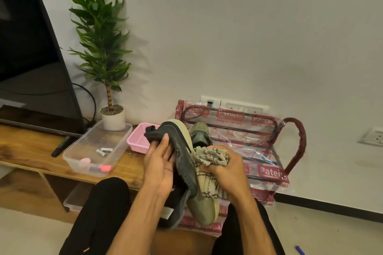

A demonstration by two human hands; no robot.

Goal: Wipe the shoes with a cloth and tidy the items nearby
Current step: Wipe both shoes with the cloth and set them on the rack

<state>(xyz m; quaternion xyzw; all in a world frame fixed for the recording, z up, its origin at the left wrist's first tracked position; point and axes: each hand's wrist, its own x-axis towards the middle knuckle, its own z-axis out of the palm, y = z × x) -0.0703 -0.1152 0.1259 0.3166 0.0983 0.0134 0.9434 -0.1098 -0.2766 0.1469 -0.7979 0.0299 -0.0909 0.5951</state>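
Evidently to steady it for wiping, the shoe (200,203) is gripped before the rack (299,143) by the left hand (159,164), while the cloth (213,156) is clenched against its side in the right hand (229,175).

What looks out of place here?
Blue pen lies loose on the floor, lower right, away from everything. Shoe rack sits in printed plastic wrap. Loose batteries lie in the clear tub. Otherwise normal: left hand holds the shoe, right hand grips the cloth.
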